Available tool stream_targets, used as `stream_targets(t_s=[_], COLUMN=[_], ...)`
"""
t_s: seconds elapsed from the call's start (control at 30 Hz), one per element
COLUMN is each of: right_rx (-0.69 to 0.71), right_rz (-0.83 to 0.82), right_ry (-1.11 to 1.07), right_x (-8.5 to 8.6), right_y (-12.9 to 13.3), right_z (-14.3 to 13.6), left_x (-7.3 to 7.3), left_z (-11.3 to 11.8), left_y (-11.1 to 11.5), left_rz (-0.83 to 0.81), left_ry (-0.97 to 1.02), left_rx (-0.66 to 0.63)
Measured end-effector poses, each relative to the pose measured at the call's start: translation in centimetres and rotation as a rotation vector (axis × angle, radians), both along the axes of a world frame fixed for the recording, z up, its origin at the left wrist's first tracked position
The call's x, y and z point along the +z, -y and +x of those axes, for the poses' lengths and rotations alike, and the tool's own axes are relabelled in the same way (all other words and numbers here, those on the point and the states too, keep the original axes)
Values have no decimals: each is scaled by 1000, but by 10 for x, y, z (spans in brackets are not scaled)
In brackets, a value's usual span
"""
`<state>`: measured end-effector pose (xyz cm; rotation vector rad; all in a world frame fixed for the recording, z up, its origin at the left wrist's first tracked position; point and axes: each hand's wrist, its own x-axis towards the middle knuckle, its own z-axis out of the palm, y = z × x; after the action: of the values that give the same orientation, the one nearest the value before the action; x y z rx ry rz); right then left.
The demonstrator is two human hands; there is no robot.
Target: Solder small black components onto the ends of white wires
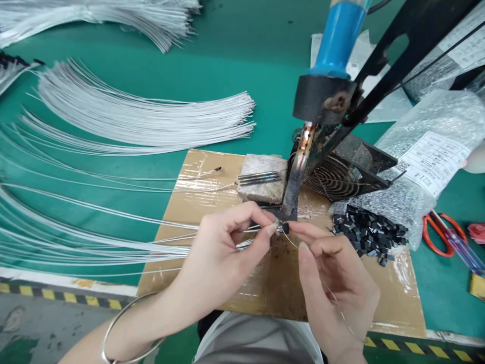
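Observation:
My left hand (235, 253) is closed in a pinch, thumb and forefinger on the end of a white wire. A small black piece (285, 228) sits at that end, just past the fingertips, beside a bit of silvery metal. My right hand (337, 283) has its forefinger tip against the black piece. A thin silvery wire (333, 296) runs from there past the right thumb and along the palm, with the fingers curled around it. Right above both fingertips is the metal nozzle (293, 187) of a blue-handled heat tool (337, 43).
White wires (113, 242) stretch left across cardboard (265, 298). A bundle of white wires (151, 116) lies behind. Near the nozzle are a block (261, 164) with metal rods and a fan (337, 174). Black chips (367, 232), bubble wrap (428, 136) and red-handled scissors (443, 235) lie right.

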<state>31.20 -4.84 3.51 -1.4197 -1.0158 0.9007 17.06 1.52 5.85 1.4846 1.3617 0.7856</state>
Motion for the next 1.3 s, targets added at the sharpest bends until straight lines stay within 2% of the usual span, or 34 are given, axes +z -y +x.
stream_targets(t_s=[0.33,0.93,1.3], right_rx=[0,-50,-30], right_rz=[9,8,26], right_ry=[6,36,42], right_x=[0,6,5], right_y=[-7,-13,-13], right_z=[1,0,1], left_x=[4,7,9], left_z=[2,5,5], left_y=[-3,-8,-8], left_rz=[60,40,47], left_ry=[-4,49,50], left_rx=[1,45,58])
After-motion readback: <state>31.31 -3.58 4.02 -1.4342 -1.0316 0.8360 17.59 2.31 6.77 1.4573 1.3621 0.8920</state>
